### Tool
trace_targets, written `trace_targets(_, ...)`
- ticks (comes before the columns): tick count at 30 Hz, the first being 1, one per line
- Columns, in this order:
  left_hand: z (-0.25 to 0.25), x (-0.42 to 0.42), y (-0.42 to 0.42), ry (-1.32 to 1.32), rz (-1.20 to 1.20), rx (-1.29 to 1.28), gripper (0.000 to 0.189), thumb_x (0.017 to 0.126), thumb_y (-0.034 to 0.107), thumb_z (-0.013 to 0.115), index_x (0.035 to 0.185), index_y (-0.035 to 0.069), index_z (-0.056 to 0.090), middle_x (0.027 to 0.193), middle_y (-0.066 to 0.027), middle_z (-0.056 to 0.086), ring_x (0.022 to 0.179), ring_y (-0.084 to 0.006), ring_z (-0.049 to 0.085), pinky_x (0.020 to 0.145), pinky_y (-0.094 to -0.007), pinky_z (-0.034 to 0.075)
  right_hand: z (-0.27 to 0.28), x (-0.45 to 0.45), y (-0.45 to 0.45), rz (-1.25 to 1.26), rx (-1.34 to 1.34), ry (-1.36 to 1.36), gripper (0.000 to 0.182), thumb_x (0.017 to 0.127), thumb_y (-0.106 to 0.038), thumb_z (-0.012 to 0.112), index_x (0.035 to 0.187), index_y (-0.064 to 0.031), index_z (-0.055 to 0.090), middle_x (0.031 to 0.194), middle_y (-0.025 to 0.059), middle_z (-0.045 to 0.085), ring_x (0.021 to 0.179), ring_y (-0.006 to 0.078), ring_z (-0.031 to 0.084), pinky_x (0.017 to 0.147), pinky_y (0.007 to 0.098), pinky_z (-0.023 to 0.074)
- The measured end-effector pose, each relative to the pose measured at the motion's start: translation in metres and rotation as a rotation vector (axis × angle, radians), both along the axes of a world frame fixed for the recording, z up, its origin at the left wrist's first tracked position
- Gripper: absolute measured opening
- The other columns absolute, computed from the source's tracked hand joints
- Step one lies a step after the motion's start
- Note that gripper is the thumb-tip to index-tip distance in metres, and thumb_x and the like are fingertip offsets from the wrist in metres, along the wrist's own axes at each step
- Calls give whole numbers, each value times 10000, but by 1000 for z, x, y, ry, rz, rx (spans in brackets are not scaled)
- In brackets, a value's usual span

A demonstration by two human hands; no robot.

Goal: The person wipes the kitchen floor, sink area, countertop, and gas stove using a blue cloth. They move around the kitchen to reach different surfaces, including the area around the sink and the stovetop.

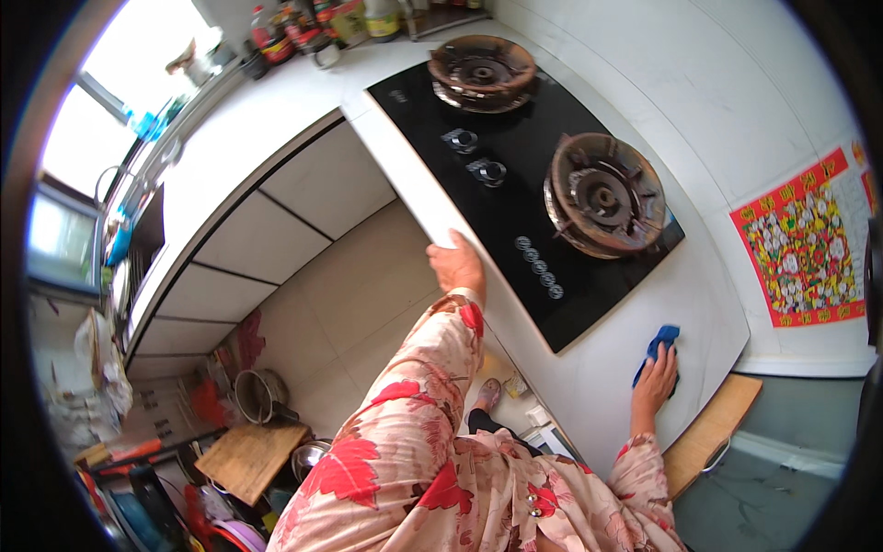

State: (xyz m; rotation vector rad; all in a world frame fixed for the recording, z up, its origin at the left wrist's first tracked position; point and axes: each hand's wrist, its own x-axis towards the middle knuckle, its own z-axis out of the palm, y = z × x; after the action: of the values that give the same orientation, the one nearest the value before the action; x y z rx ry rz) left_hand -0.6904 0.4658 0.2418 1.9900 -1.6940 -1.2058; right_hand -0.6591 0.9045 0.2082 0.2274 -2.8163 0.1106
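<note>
My right hand (655, 386) presses a crumpled blue cloth (663, 341) flat on the white countertop (607, 386), just beyond the near end of the black glass gas hob (469, 207). At the counter's front edge rests my left hand (459, 265), its thumb on top and its fingers over the edge, holding no loose object. The hob carries two burners with rusty brown pan supports, one at the far end (483, 69) and one nearer the wall (607, 196). Two control knobs (476, 157) sit between them.
Bottles and jars (276, 41) stand at the counter's far end, left of the hob. A wooden board (714, 428) is beside the counter at right. Lower left are a metal pot (261, 395), a wooden chopping board (252, 459) and kitchen items. A colourful calendar (804, 241) hangs on the wall.
</note>
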Motion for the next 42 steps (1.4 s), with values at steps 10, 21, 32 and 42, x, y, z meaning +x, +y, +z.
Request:
trace_targets(10, -160, 349, -81, -56, -792, 291, 469, 951, 488, 510, 989, 31, 608, 866, -133, 604, 832, -263, 598, 749, -381, 491, 3, 108, -68, 90, -67, -140, 392, 976, -139, 501, 1364, -89, 502, 1441, 172, 460, 1315, 382, 428, 1093, 468, 345)
trace_targets(21, -296, 888, -63, -258, 194, 153, 325, 904, 290, 501, 777, 12, 610, 650, -139, 571, 531, -240, 558, 461, -384, 413, 45, 190, -254, 522, -449, -1140, 357, 926, -90, 524, 1276, -65, 590, 1122, 128, 665, 997, 216, 632, 895, 331, 486)
trace_targets(32, -51, 650, -79, 730, 180, 520, 534, 943, 486, 590, 1274, 73, 522, 1071, -67, 620, 928, -169, 621, 803, -301, 508, 87, 281, -498, 1221, -391, -1349, 342, 1019, -310, 514, 1148, -9, 609, 978, 68, 675, 895, 146, 609, 834, 289, 483)
trace_targets(42, 64, 580, -42, 1468, 281, 363, 609, 911, 455, 659, 1361, 116, 427, 1263, -75, 560, 1163, -233, 574, 962, -411, 515, 135, 373, -512, 1996, 30, -1237, 667, 854, -290, 746, 1396, -51, 441, 1330, 183, 509, 1209, 318, 545, 1002, 372, 455)
